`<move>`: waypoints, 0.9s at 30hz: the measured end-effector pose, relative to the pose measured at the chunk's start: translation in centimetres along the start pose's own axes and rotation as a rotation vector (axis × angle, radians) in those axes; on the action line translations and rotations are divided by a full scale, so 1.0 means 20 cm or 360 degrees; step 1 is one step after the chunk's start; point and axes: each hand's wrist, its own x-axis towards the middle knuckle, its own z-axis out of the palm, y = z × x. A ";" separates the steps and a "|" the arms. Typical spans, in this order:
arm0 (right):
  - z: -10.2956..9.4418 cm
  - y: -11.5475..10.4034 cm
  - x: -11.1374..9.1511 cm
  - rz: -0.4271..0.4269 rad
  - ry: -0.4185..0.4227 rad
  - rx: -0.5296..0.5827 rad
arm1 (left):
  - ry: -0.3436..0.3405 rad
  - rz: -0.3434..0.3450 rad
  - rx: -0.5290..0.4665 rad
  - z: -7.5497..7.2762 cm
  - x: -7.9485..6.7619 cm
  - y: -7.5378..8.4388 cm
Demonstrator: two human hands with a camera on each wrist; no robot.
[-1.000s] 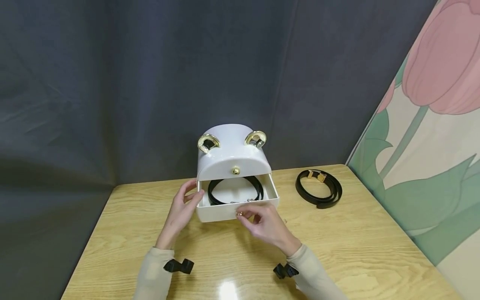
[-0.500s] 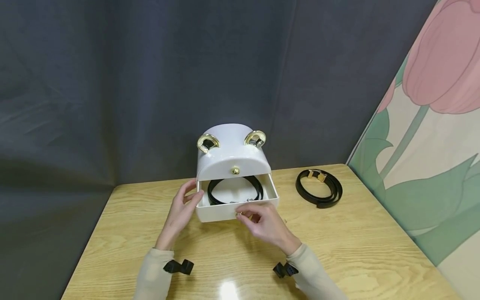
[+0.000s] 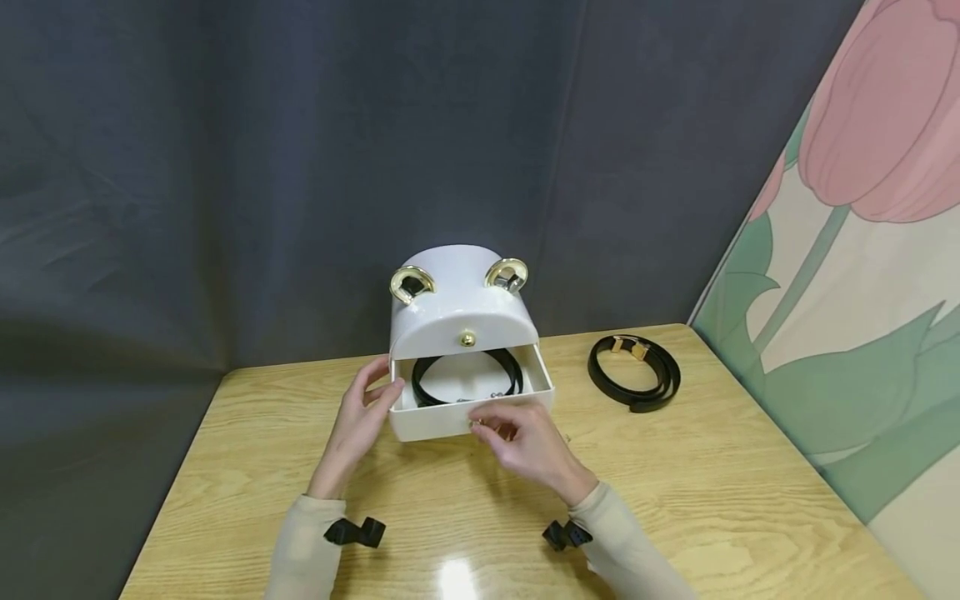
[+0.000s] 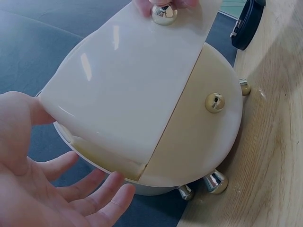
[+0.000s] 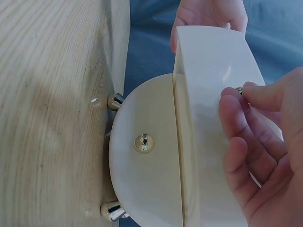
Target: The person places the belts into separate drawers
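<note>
A white rounded jewelry box (image 3: pixel 459 292) with gold ear-shaped rings stands on the table, its lower drawer (image 3: pixel 431 426) pulled out. Inside the drawer lies a coiled black strap (image 3: pixel 422 379), with small shiny pieces (image 3: pixel 497 395) near the front wall. My right hand (image 3: pixel 528 442) pinches the drawer's gold knob (image 4: pixel 164 15) between thumb and fingertips. At the box's left side, my left hand (image 3: pixel 360 421) rests its thumb on the drawer's edge. In the left wrist view, the other fingers (image 4: pixel 92 201) are loosely extended beside the box.
A coiled black belt (image 3: pixel 626 397) with gold fittings lies on the wooden table (image 3: pixel 720 467) to the right. Dark curtain (image 3: pixel 300 183) hangs behind the table. A flower-patterned panel (image 3: pixel 885 275) borders the right side. The upper compartment has its own gold knob (image 3: pixel 467 338).
The head view has shifted slightly. Both hands keep their places at the drawer, which stands pulled out as before.
</note>
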 end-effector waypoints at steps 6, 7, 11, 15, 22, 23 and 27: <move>0.01 0.00 0.01 -0.0011 0.0026 0.0015 | -0.0008 -0.0007 -0.0006 0.00 -0.01 0.01; 0.01 0.00 0.01 -0.0012 0.0030 0.0019 | -0.0009 -0.0009 -0.0007 0.00 -0.01 0.02; 0.01 0.01 0.02 -0.0001 0.0037 0.0027 | -0.0016 -0.0013 -0.0015 -0.01 -0.01 0.02; 0.01 0.01 0.03 -0.0009 0.0052 0.0026 | -0.0022 -0.0019 -0.0020 -0.01 -0.01 0.02; 0.02 0.01 0.04 -0.0015 0.0073 0.0007 | -0.0017 -0.0012 -0.0017 -0.01 0.00 0.02; 0.02 0.01 0.04 -0.0011 0.0074 0.0006 | -0.0016 -0.0012 -0.0016 -0.01 0.00 0.02; 0.02 0.01 0.03 -0.0011 0.0085 -0.0003 | -0.0023 -0.0024 -0.0021 -0.02 0.00 0.01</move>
